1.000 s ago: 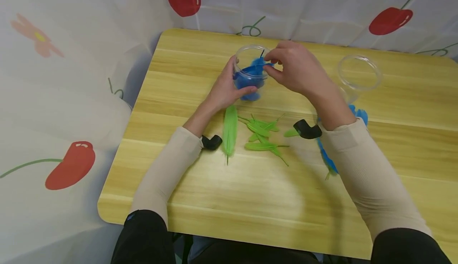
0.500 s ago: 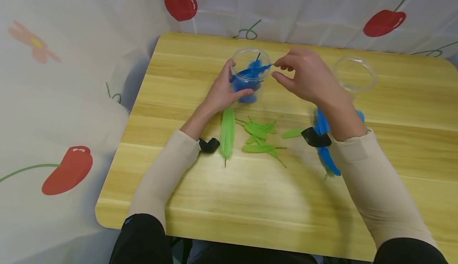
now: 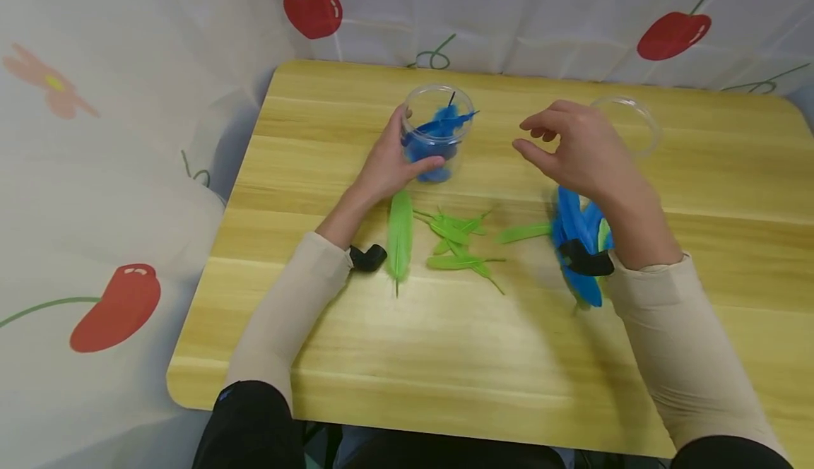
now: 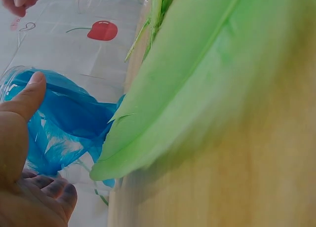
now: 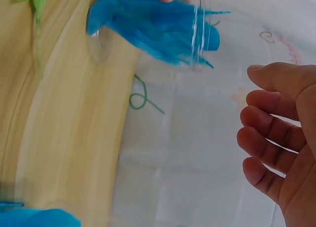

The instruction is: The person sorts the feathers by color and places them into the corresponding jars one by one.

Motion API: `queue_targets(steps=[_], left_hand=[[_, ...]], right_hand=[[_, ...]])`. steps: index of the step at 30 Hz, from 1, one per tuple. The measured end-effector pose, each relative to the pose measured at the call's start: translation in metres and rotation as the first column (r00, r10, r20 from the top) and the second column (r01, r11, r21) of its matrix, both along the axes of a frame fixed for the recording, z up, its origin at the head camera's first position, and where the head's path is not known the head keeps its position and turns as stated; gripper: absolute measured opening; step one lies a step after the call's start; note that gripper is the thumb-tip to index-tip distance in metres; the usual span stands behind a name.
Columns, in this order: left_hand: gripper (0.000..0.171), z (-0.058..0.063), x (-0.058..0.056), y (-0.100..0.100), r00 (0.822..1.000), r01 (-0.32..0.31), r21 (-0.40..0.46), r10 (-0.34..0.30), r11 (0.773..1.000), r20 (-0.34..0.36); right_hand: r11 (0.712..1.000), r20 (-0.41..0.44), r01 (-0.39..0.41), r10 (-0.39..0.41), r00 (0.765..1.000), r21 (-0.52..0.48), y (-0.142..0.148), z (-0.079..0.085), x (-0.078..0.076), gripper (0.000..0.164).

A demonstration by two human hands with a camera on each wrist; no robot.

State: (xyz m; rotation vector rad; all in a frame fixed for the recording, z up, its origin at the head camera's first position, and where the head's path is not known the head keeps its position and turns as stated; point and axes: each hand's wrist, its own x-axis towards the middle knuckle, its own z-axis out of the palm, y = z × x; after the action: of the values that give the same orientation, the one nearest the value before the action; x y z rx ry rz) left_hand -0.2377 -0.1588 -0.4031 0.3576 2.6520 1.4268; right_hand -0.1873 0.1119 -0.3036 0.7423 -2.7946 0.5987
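My left hand (image 3: 393, 151) grips a clear plastic jar (image 3: 459, 155) near the back of the table, thumb in front and fingers round its far side. Blue feathers (image 3: 439, 130) fill the jar, and a few quills poke past its rim, as the right wrist view also shows. To the jar's right, my right hand (image 3: 575, 144) hovers over the table with loosely bent fingers and holds nothing. Blue feathers (image 3: 575, 225) lie in a pile below the right wrist, partly hidden by the arm and the black wrist camera. In the left wrist view a large green feather (image 4: 182, 84) fills the foreground.
Several green feathers (image 3: 461, 232) lie mid-table, with a longer green feather (image 3: 399, 236) by the left wrist. Another green feather (image 3: 524, 233) touches the blue pile. A second clear container (image 3: 651, 130) stands behind my right hand. A white cherry-print curtain (image 3: 509, 17) borders the wooden table (image 3: 445, 363).
My right hand has let go of a blue feather at the jar's rim and moved away to the right. That feather stays in the jar, which my left hand still holds.
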Motion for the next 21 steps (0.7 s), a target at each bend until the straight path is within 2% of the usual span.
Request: queue_targets(steps=[8, 21], left_hand=[[0.108, 0.002, 0.000, 0.002, 1.000, 0.001, -0.009, -0.001, 1.000, -0.006], [0.108, 0.003, 0.000, 0.003, 1.000, -0.009, -0.017, 0.009, 1.000, 0.012]], right_hand=[[0.997, 0.043, 0.071, -0.071, 0.997, 0.011, 0.023, -0.011, 0.005, 0.027], [0.992, 0.109, 0.128, -0.129, 0.986, 0.021, 0.050, -0.035, 0.011, 0.026]])
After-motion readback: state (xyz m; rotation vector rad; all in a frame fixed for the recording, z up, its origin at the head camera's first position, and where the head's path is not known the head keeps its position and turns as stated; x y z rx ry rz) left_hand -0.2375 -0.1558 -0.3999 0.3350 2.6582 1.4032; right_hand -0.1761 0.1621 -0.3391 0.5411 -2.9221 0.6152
